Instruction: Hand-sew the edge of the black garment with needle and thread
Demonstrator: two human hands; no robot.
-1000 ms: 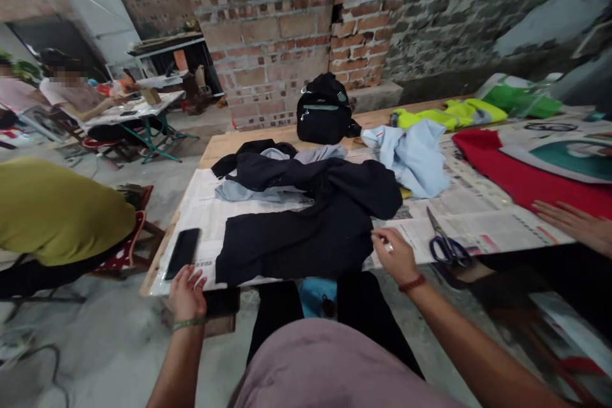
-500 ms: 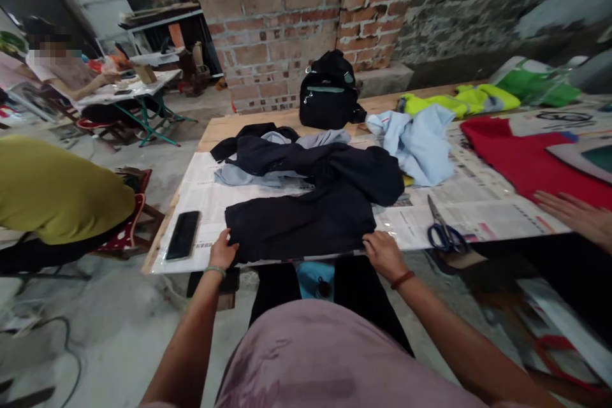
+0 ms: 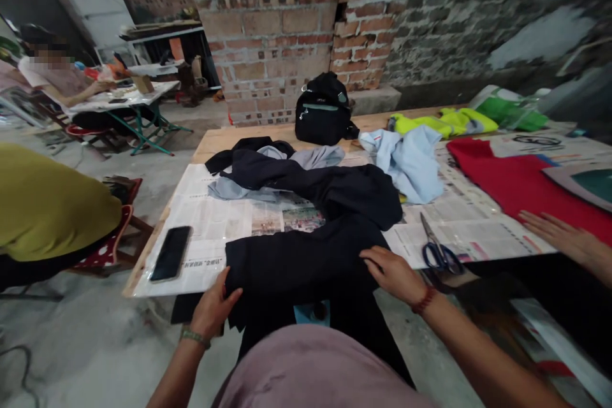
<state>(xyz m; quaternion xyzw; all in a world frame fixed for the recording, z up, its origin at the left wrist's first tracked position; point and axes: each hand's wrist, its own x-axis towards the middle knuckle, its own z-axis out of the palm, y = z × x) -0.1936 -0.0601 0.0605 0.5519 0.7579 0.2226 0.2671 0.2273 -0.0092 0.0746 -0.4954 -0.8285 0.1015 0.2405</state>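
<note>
A pair of dark trousers (image 3: 287, 261) lies bent double on the newspaper-covered table, one leg drawn over the front edge towards my body. At that leg's left end, my left hand (image 3: 215, 303) grips the cloth between thumb and fingers. My right hand (image 3: 394, 273) pinches the same leg near its right side, fingers curled on top. The cloth between my hands lies fairly flat, and its lower edge hangs below the tabletop. Behind it the other part of the trousers is bunched over grey cloth (image 3: 239, 190).
A phone (image 3: 171, 254) lies left of the trousers, scissors (image 3: 437, 252) to the right. Behind are a black backpack (image 3: 324, 108), a light blue garment (image 3: 406, 156) and a yellow vest (image 3: 444, 122). Another person's hand (image 3: 559, 233) rests on red cloth (image 3: 497, 172).
Both hands have drawn the front leg of the trousers towards my body, so it overhangs the table edge. More newspaper shows behind it. The view has shifted slightly.
</note>
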